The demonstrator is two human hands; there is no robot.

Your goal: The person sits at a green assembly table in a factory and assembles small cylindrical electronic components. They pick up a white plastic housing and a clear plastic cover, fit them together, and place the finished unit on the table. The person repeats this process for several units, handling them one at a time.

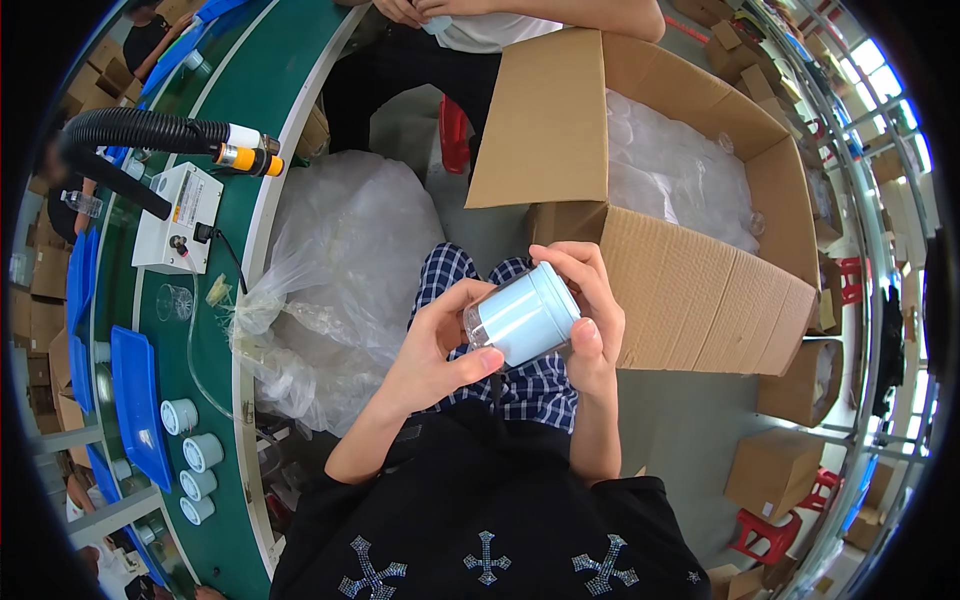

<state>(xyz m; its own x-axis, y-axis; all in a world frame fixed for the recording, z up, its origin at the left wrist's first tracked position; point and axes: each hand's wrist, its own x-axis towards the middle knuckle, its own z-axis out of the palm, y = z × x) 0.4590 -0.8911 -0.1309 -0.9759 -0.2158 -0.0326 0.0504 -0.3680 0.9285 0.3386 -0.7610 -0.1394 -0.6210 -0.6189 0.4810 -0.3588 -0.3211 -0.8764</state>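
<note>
Through the head view I have a light-blue container (522, 318): a smooth, glossy cylinder with a ridged band round its upper right end and a clear, see-through section at its lower left end. It lies tilted in the air over the checked trousers (540, 395), off the bench (222, 548) and well to the right of its white right-hand edge. My left hand (445, 345) is clamped on the clear end, thumb on the near side; my right hand (588, 320) is clamped round the banded end. For room, I see a carton (705, 290) whose near corner sits just beyond the right hand, and a plastic bag (350, 220) filling the space between the bench edge and the left hand. Below and right of the carton, bare floor (680, 430) shows
</note>
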